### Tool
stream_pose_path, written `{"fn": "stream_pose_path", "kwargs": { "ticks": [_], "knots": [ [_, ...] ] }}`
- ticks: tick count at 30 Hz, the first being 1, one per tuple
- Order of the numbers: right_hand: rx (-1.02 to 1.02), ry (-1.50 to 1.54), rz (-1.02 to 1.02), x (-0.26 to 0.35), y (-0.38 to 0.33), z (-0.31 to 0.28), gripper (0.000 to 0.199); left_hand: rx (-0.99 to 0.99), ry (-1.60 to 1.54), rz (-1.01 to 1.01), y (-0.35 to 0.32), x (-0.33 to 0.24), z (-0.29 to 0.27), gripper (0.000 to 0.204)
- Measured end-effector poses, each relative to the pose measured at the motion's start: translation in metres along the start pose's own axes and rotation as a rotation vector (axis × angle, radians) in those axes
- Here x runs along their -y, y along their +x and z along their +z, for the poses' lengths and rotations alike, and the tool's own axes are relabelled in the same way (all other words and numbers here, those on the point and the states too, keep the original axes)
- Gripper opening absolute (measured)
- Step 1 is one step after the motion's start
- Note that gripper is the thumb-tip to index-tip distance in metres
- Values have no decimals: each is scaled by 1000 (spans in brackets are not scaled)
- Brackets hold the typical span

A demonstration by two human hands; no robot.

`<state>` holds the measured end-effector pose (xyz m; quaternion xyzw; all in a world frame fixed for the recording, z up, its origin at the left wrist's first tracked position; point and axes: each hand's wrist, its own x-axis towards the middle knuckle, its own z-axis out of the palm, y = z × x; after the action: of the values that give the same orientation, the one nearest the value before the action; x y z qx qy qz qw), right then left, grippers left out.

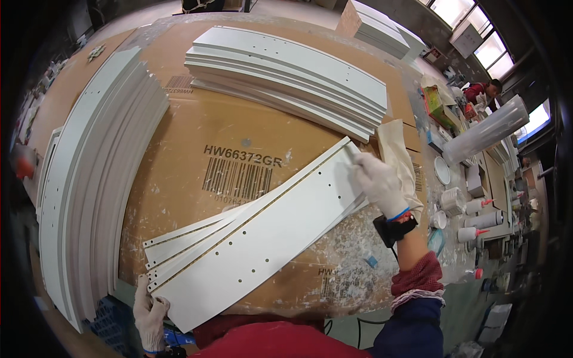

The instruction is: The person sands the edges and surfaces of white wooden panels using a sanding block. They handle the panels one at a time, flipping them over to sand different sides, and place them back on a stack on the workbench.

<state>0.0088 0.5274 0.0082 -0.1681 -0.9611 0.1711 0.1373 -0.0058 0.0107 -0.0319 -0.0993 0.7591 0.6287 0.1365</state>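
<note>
A long white panel [286, 209] with drilled holes and a groove along one edge lies slantwise in front of me. Several similar panels [179, 240] are fanned out beneath it. My left hand [149, 317], in a white glove, is closed on the panel's near left corner, thumb and fingers at its edge. At the far right end, my gloved right hand [379, 186] is curled over the panel's edge; its fingertips are partly hidden. A cream cloth [392, 149] lies right beside that hand. A black device [394, 229] is strapped to my right wrist.
Tall stacks of white panels stand at the left [77, 155] and the back [286, 65] of the cardboard-covered table [197, 128]. Glue bottles [473, 233], a clear plastic roll [488, 129] and small tubs line the right side. Another person [482, 92] is farther back.
</note>
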Motion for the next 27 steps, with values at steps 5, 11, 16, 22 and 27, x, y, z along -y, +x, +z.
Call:
{"fn": "stream_pose_path", "kwargs": {
  "ticks": [5,11,16,22,27],
  "knots": [
    [52,-113,-197,-4,14,32,16,-23,-65,59,3,16,-4,58],
    [-18,-78,262,-72,23,-8,24,-25,-20,-28,-3,-8,6,53],
    [96,603,407,-33,-36,16,22,-3,32,9,-6,-9,0,50],
    [-9,731,455,-20,-42,21,20,31,73,-81,-19,-21,3,47],
    [-77,675,496,-7,-34,30,16,60,146,-256,-41,-38,2,39]
  ]
}}
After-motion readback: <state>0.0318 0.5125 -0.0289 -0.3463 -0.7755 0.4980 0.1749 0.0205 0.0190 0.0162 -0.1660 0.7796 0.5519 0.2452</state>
